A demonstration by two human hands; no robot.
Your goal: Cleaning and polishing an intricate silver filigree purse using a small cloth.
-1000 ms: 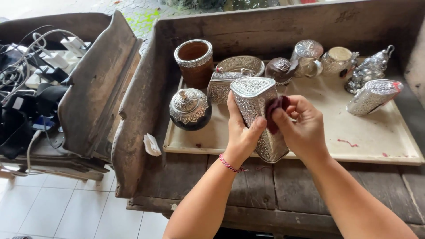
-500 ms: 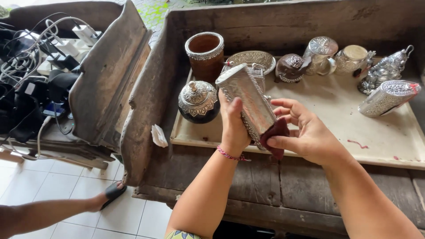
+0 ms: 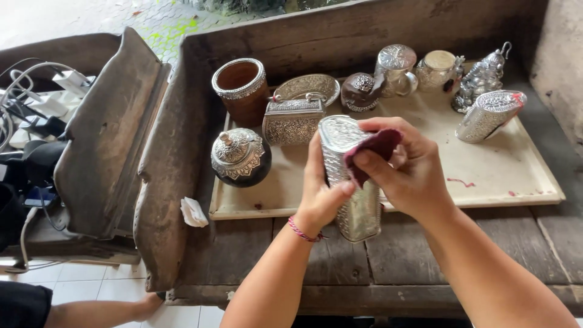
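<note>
In the head view, 1 embossed silver container (image 3: 352, 182) is gripped upright above the wooden table (image 3: 425, 255) by the left hand (image 3: 319, 194), while a dark red cloth (image 3: 373, 152) is pressed against it by the right hand (image 3: 413, 170).

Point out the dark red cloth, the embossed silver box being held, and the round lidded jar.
dark red cloth (image 3: 375, 152), head view, its upper fold
embossed silver box (image 3: 358, 209), head view, lower side
round lidded jar (image 3: 238, 149), head view, its lid

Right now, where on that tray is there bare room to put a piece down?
The cream tray is bare along its front right, below the lying silver case. The back row, from the silver-rimmed wooden cup to the silver figurine, is crowded.
</note>
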